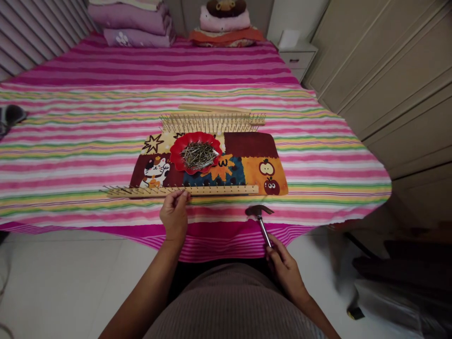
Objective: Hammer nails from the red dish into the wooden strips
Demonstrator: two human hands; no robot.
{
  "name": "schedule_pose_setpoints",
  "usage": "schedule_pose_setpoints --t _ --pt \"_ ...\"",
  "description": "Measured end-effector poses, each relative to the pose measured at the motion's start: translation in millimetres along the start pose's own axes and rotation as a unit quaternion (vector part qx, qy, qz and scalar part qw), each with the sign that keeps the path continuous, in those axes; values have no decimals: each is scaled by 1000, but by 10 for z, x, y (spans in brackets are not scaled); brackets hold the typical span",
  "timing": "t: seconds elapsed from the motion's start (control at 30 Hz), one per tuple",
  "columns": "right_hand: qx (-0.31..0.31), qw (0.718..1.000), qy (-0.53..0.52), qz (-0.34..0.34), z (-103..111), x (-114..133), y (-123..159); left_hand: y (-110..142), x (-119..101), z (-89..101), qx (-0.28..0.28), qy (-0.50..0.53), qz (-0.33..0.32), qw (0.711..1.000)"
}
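Note:
My left hand (174,214) is closed in a pinch at the near edge of a long wooden strip (226,190); whatever lies between the fingertips is too small to make out. Nails (141,190) stick up along the strip's left part, and its right part shows rows of small dark marks. Off to the right, my right hand (284,263) grips a claw hammer (261,219) by its metal handle, head up and apart from the strip. Beyond the strip, a red scalloped bowl (175,159) full of loose nails (199,155) sits on a colourful patterned mat (250,143).
Behind the mat lie more wooden strips (212,123) bristling with upright nails. A striped cloth (318,165) covers the bed. Folded bedding (137,23) is stacked at the far end, with a white nightstand (298,56) beside it. Wardrobe doors (391,70) line the right side.

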State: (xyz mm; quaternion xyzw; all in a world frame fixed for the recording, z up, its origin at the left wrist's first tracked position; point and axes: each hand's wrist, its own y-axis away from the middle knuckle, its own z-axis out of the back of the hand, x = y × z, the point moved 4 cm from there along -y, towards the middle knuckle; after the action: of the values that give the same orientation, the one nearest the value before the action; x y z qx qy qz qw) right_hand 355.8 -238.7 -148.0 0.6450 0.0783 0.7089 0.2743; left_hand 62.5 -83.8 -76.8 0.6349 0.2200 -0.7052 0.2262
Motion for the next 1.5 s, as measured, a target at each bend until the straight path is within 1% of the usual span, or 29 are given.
schedule_pose_setpoints --t 0.2,0.33,0.47,0.53,0.63,0.67,0.73,0.83,0.9,1.0,1.1,1.2,1.33,1.43,1.5 --pt "4 1000 -1 0 -13 71 18 -1 50 -19 1 -31 -1 1000" --pt "-1 1000 10 18 1 72 25 5 76 -20 -8 -66 2 998" --pt "6 998 31 48 14 124 91 -12 95 -17 -6 -133 -37 990" --pt "30 998 34 54 -17 225 138 -15 86 -16 1 -187 -69 980" --pt "77 992 46 85 -128 521 184 -9 60 -23 14 -244 -114 963" --pt "88 988 61 108 -180 653 188 -7 51 -30 18 -252 -129 959" --pt "106 973 101 180 -309 937 184 -9 42 -48 22 -256 -160 953" --pt "157 928 146 306 -566 1296 174 -19 49 -68 13 -248 -208 946" --pt "189 901 166 353 -735 1434 157 -23 70 -78 11 -243 -229 942" --pt "207 882 200 373 -933 1545 126 -17 108 -82 11 -243 -247 938" --pt "208 879 222 368 -1043 1631 132 1 121 -72 8 -236 -260 937" --pt "192 873 226 386 -1073 1725 185 15 118 -66 16 -220 -262 939" --pt "163 851 245 435 -1091 1757 208 15 119 -55 22 -214 -261 941" --pt "179 841 288 421 -1132 1717 166 8 134 -54 19 -223 -263 939" --pt "186 842 292 414 -1117 1737 177 3 146 -60 20 -222 -260 940"
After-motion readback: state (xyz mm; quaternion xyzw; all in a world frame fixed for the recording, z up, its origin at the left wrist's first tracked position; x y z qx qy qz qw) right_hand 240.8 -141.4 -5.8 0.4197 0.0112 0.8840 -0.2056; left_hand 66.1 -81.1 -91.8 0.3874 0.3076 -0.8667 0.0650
